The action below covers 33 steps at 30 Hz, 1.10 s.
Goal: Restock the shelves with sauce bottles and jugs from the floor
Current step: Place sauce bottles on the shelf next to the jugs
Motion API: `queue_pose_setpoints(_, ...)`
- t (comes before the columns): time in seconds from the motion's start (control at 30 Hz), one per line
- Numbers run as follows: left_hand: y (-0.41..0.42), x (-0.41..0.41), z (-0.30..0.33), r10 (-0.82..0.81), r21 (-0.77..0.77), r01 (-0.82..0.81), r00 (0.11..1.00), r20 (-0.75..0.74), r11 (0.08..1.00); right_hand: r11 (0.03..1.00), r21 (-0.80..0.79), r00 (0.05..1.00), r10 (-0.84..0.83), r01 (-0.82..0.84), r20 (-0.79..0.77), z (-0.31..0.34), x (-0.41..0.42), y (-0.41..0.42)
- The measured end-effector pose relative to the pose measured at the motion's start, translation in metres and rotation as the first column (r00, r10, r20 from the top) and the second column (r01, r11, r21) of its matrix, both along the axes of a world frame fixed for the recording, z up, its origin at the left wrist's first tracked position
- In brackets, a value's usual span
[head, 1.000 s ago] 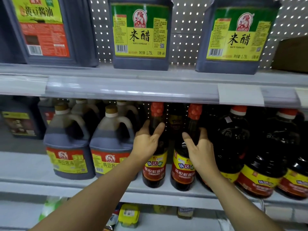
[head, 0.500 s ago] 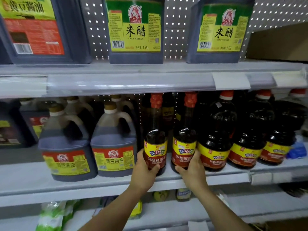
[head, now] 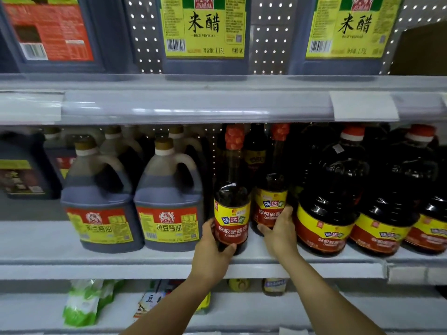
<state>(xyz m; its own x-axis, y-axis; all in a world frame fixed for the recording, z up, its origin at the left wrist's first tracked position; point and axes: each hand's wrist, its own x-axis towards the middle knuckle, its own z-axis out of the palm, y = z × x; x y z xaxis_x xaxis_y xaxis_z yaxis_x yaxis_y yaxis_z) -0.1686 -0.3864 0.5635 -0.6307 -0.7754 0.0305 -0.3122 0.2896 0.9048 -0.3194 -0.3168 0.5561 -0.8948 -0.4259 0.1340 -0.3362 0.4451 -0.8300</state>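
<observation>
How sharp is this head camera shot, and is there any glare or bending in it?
Head view: the two handled jugs on the left are smeared by motion blur, while the slim bottle in the left hand reads fairly crisply; soft glare streaks the upper shelf's price rail; highlights glint on the round bottles beside the right hand; wide-angle distortion bows the shelf edges.

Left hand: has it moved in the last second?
Yes. The left hand dropped from the shoulder of the slim bottle to its base, by the shelf edge.
</observation>
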Motion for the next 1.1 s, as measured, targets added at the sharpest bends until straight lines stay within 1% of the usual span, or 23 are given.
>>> queue_pose_setpoints(0.13, 0.002, -0.002, -0.003, 0.024, 0.019, -0.024, 1.0, -0.003, 1.0, 0.998, 0.047, 1.0, 0.029, -0.029, -0.006, 0.001, -0.018, -0.015)
queue_pose_setpoints(0.27, 0.001, -0.007, -0.006, 0.057, 0.026, -0.057, 0.998, -0.011, 0.998, 0.996, 0.063, 0.997, 0.067, -0.066, -0.023, 0.001, -0.029, -0.025)
queue_pose_setpoints(0.47, 0.001, -0.012, -0.008, 0.088, 0.028, -0.088, 0.996, -0.008, 0.996, 0.991, 0.069, 0.993, 0.117, -0.118, 0.014, 0.002, -0.038, -0.03)
queue_pose_setpoints(0.57, 0.0, -0.012, -0.01, 0.092, 0.042, -0.092, 0.996, 0.0, 0.995, 0.992, 0.081, 0.994, 0.097, -0.101, 0.052, 0.004, -0.036, -0.021)
queue_pose_setpoints(0.67, -0.002, -0.012, -0.009, 0.096, 0.046, -0.096, 0.995, 0.004, 0.994, 0.994, 0.054, 0.986, 0.085, -0.094, 0.145, 0.006, -0.024, 0.0)
queue_pose_setpoints(0.83, -0.004, -0.02, -0.006, 0.061, 0.042, -0.062, 0.998, 0.011, 0.997, 0.988, -0.003, 0.951, 0.15, -0.154, 0.269, 0.003, -0.001, 0.025)
queue_pose_setpoints(0.97, -0.001, -0.033, -0.003, 0.015, 0.007, -0.015, 1.0, 0.011, 1.0, 0.989, -0.046, 0.948, 0.146, -0.139, 0.282, 0.008, 0.008, 0.039)
queue_pose_setpoints(1.1, 0.001, -0.047, -0.003, -0.054, 0.038, 0.054, 0.998, 0.013, 0.998, 0.977, -0.078, 0.935, 0.21, -0.196, 0.284, 0.016, 0.016, 0.047)
